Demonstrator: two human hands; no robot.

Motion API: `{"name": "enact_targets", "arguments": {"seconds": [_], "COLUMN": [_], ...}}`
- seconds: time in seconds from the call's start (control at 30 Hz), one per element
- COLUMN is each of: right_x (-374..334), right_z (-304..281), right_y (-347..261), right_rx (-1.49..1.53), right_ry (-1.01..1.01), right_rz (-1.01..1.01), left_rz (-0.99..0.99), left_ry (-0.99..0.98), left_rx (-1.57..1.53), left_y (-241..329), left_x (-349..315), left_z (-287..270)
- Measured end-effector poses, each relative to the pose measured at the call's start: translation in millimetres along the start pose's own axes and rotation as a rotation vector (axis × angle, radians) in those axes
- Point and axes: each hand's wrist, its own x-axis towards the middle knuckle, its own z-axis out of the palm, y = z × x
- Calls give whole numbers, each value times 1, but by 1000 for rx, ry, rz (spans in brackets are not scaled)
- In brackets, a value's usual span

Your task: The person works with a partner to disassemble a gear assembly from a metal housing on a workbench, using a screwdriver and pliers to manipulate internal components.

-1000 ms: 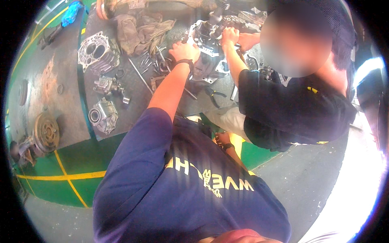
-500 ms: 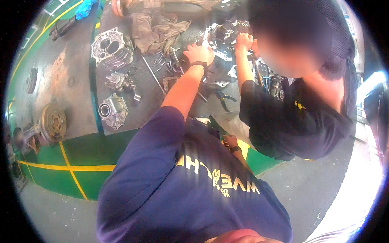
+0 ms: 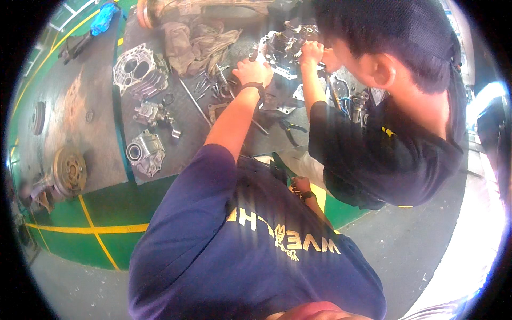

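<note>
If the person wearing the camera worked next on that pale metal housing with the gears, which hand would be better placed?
Probably the left hand: it is stretched out close beside the metal housing, while the right hand is low and much farther back.

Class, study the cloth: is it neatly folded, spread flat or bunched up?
Bunched up: the cloth lies in a loose heap, with creases across it and an uneven outline.

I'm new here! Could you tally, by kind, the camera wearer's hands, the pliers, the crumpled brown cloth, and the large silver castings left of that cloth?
Wearer's left hand and right hand: 2
Pliers: 1
Brown cloth: 1
Silver castings: 3
Total: 7
</note>
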Motion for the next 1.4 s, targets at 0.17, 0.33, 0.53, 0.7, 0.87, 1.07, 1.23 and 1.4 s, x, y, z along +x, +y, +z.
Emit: {"name": "enact_targets", "arguments": {"seconds": [0.17, 0.33, 0.53, 0.7, 0.87, 1.07, 1.23, 1.4], "right_x": [-2, -4, 12, 21, 29, 70, 122, 61], "right_z": [6, 13, 12, 4, 28, -34, -2, 25], "right_y": [7, 6, 10, -4, -110, -471, -498, -241], "right_rx": [24, -32, -49, 31, -453, -477, -383, -700], "right_ry": [-37, -13, -4, -39, 178, 831, 861, 494], "right_rz": [-39, -3, -22, -10, -622, -1417, -1444, -891], "left_rz": [-11, -9, 64, 106, 214, 458, 529, 595], "left_ry": [-14, -36, 65, -13, 49, -66, -126, -128], "left_rx": [22, 23, 5, 21, 104, -212, -107, -138], "left_y": [-7, -11, -10, -5, -25, -17, -46, -41], "left_x": [-2, -2, -1, 3, 4, 2, 15, 16], "left_z": [0, 2, 10, 1, 17, -18, -12, -8]}}
